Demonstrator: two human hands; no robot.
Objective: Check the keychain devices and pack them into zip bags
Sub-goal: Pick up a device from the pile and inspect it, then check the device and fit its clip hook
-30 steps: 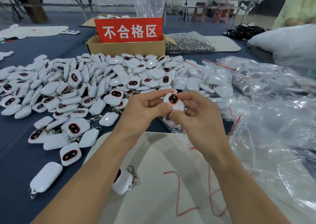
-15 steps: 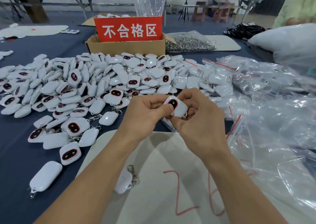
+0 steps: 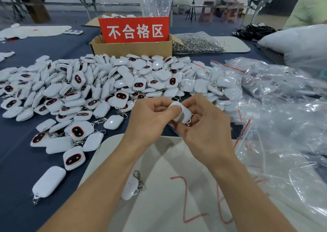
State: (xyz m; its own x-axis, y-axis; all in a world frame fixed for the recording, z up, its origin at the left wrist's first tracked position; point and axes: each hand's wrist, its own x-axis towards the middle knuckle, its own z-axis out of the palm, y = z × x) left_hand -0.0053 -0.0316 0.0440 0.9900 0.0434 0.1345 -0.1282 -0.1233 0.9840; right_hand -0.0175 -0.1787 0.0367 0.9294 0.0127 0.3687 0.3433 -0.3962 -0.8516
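While both hands (image 3: 178, 124) pinch it, keychain device (image 3: 182, 114) sits between them.

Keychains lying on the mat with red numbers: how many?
1: a keychain lies on the left part of the mat, its clip pointing away. Others may be hidden.

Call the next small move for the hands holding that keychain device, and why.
Probably the right hand lets go and reaches for a zip bag: both hands pinch the keychain device, white back toward the camera, no bag is held, and the left hand alone could hold it.
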